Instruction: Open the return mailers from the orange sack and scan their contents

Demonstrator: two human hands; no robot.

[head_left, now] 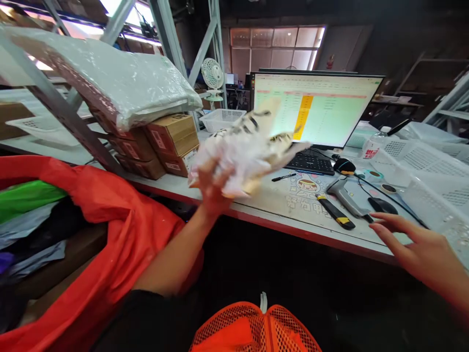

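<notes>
My left hand (210, 183) is raised over the desk edge and grips a clear plastic bag (249, 146) that holds a pale item with black and yellow markings; the bag is blurred by motion. My right hand (414, 242) hovers open, fingers stretched toward the left, just past the near edge of the desk (278, 208). It is closest to a grey barcode scanner (346, 198) and a black and yellow utility knife (335, 211).
A monitor (318, 107) showing a spreadsheet, a black keyboard (310, 164), a mouse (343, 166) and a pen (284, 177) are on the desk. Cardboard boxes (172, 142) are stacked at left, white baskets (432, 171) at right. A large red bag (110, 230) of packages sits at left.
</notes>
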